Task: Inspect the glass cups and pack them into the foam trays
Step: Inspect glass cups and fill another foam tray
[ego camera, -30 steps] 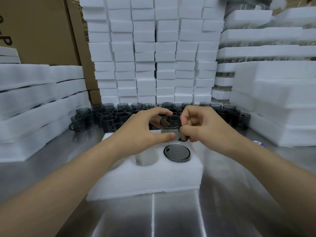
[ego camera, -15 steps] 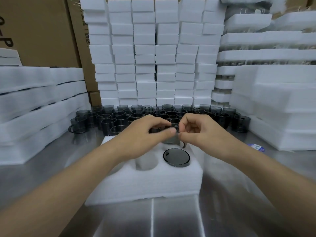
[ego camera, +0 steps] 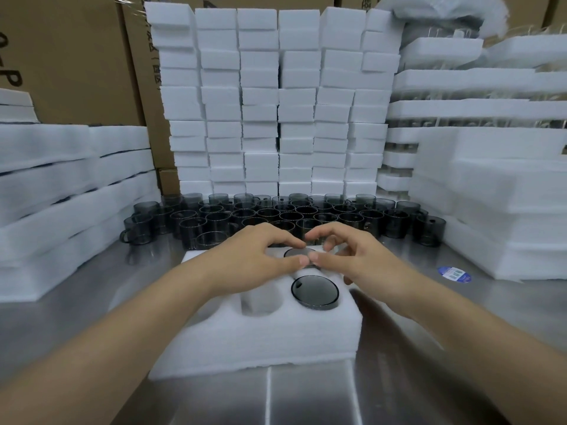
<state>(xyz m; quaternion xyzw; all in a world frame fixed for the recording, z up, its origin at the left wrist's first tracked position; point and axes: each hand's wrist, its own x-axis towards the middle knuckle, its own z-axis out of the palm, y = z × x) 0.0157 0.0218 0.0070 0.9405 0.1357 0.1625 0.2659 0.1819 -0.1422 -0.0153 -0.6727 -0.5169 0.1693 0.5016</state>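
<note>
A white foam tray (ego camera: 245, 342) with round holes lies on the steel table in front of me. One dark smoked glass cup (ego camera: 315, 293) sits base up in a near right hole. A second glass cup (ego camera: 295, 252) sits low in the hole behind it, only its round base showing. My left hand (ego camera: 254, 259) curls thumb and forefinger round that cup from the left. From the right, my right hand (ego camera: 352, 256) pinches it the same way, thumb tips nearly touching. An empty hole (ego camera: 260, 302) lies to the left.
Several rows of loose dark glass cups (ego camera: 276, 216) stand behind the tray. Stacks of white foam blocks (ego camera: 276, 102) rise at the back, foam trays (ego camera: 61, 194) are piled left and right (ego camera: 506, 194). Cardboard boxes (ego camera: 67, 56) stand behind. A blue sticker (ego camera: 453, 273) lies on the table.
Both hands have lowered the cup from above the tray down into the far hole. It now sits sunk in the foam with its base up.
</note>
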